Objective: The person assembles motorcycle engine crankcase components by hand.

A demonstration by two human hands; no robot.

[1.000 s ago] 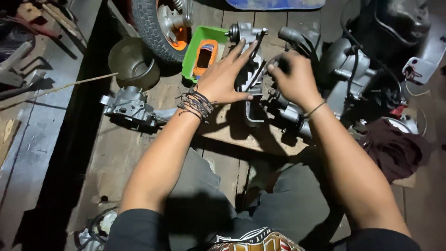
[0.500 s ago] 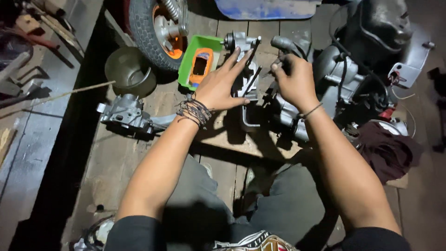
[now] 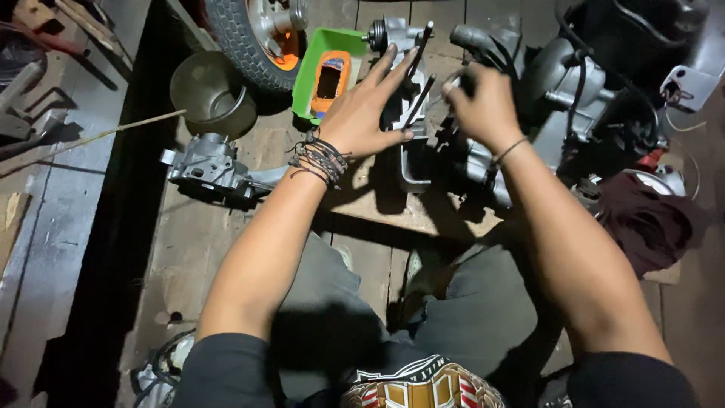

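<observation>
Two hands: both work on one grey metal engine block (image 3: 423,143) that sits on a wooden board (image 3: 393,208) on the plank floor, just ahead of the person's knees.
Left hand (image 3: 362,113): lies flat and spread on the block's left side, fingers apart, pressing down rather than gripping; cord bracelets (image 3: 317,157) wrap the wrist.
Right hand (image 3: 483,102): curls shut around something small at the block's top right, near the long studs (image 3: 419,72); what it pinches is hidden by the fingers, so I cannot tell.
Block: upright on the board, studs pointing away from the person, touching the larger engine casing (image 3: 566,98) on its right.
Doing it well: judging from the pose, the flat left palm should keep the block from rocking while the right hand turns or seats its part; pressure wants to stay straight down, and the right wrist in line with the studs, so nothing binds or slips.
Nearby left: a green tray (image 3: 310,83) with an orange part inside, a round metal bowl (image 3: 211,94), a tyre (image 3: 249,38), and a separate grey casting (image 3: 208,166) lying well apart from the hands.
Nearby right: a dark red rag (image 3: 649,223) beside the casing.
Light: dim, with the hands brightest.
</observation>
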